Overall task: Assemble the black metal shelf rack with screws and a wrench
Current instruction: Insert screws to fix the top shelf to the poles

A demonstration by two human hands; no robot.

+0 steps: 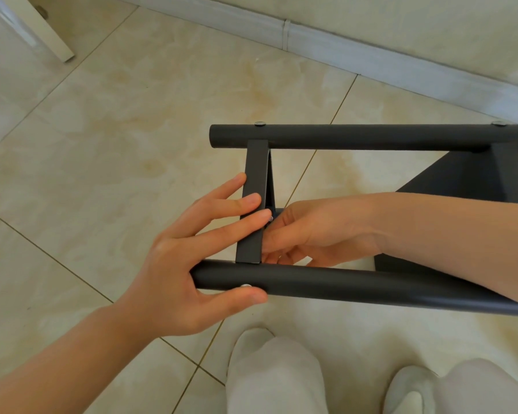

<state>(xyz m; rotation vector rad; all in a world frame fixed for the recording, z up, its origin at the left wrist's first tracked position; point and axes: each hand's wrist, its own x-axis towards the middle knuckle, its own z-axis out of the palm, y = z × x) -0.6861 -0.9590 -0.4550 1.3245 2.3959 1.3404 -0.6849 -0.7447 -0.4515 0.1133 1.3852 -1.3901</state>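
Lower centre of frame: near tube [341,286] of the rack [467,174], lying on the floor [117,130], one screw head [245,285] seated; my left hand [174,264] spread, fingers flat on the crossbar [256,162], thumb under that tube; right hand [311,234] curled at a small silver screw [270,218], pinch not resolvable; far tube [371,137] carries two screw heads; judged: frame mostly joined, this joint unfinished, wrench unseen.

Left fingers [237,204] straight, right fingers [277,248] curled.
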